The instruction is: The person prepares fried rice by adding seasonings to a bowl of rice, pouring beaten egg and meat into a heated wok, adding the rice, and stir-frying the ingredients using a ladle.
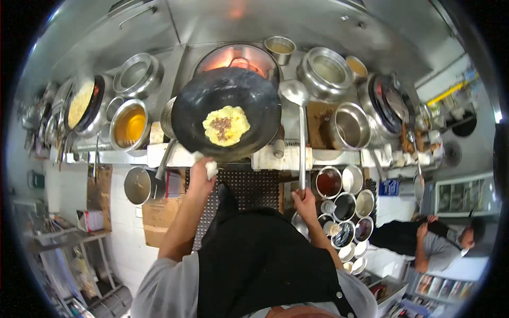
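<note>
A large black wok (188, 108) is tilted toward me over the burner, its inside showing. Yellow cooked egg (244, 125) with small brown minced bits (225, 127) on top lies in it. My left hand (199, 174) is closed at the wok's near rim, with a folded white cloth (211, 168) between hand and metal. My right hand (304, 202) is wrapped round the lower end of a long metal ladle (303, 143). The ladle stands handle-down to the right of the wok, its bowl up near the wok's right edge and apart from the egg.
Flames glow in the burner (233, 59) behind the wok. A pot of amber liquid (130, 126) stands left; a steel pot (351, 127) stands right. Several seasoning containers (328, 182) crowd beside my right hand. Another person (445, 249) stands at the far right.
</note>
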`<move>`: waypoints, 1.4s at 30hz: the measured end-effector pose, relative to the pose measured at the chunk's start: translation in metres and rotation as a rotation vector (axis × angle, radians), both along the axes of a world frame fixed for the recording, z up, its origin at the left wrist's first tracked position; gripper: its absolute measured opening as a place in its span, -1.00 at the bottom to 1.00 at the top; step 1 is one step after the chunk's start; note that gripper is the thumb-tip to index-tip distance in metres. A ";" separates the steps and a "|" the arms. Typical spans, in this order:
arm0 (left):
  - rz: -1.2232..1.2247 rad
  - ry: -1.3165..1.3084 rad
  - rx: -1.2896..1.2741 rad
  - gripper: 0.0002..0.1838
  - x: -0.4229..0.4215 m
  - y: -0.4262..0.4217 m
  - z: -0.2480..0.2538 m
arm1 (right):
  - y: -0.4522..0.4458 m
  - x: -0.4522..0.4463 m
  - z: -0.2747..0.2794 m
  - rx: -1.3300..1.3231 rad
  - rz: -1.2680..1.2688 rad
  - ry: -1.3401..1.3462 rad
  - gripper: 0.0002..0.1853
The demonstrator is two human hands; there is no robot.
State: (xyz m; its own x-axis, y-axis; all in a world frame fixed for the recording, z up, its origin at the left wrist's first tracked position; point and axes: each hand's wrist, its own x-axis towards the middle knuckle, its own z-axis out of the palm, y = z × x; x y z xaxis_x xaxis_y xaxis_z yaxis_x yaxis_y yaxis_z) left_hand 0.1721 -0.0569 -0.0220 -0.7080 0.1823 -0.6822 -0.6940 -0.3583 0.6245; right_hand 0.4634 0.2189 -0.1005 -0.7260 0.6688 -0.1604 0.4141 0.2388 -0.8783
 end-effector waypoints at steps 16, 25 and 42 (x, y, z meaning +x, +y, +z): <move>-0.063 0.262 0.061 -0.85 -0.211 0.092 -0.077 | -0.039 -0.331 0.095 -0.361 0.283 -0.058 -0.90; -0.108 0.197 -0.039 -0.83 -0.232 0.098 -0.067 | -0.008 -0.344 0.032 0.076 0.228 -0.035 -0.61; -0.218 0.108 -0.041 -0.95 -0.141 -0.023 -0.032 | 0.001 -0.268 0.102 -0.013 0.154 -0.029 -0.66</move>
